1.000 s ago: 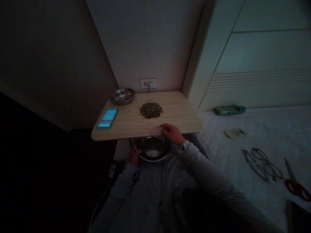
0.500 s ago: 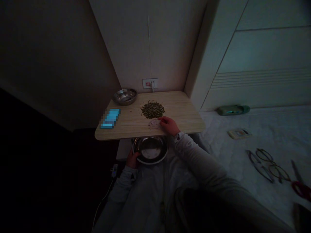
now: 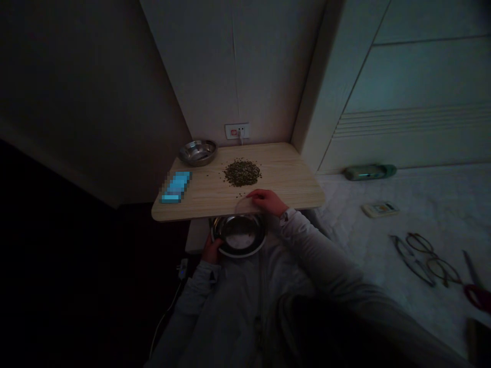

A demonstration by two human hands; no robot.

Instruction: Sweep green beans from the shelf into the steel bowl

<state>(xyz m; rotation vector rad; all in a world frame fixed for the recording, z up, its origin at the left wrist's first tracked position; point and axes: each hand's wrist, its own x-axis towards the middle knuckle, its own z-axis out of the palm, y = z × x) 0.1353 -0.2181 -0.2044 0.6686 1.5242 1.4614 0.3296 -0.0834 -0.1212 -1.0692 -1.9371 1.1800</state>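
Note:
A heap of small dark green beans [image 3: 242, 172] lies in the middle of a small wooden table [image 3: 291, 179]. My right hand [image 3: 267, 201] rests near the table's front edge, fingers curled over a pale patch of small white grains [image 3: 244, 205]. My left hand [image 3: 212, 249] grips the left rim of a steel bowl [image 3: 239, 235] held just below the table edge; something whitish lies inside it. The room is very dim.
A second steel bowl [image 3: 198, 152] stands at the table's back left, a lit phone [image 3: 175, 186] at its left edge. A wall socket [image 3: 237, 131] is behind. On the bed to the right lie a remote [image 3: 380, 208], glasses [image 3: 424, 258], scissors [image 3: 475, 286] and a green case [image 3: 369, 172].
My right hand went forward toward the bean heap, then drew back to the table's front edge with the white grains. The bowl stays under the edge.

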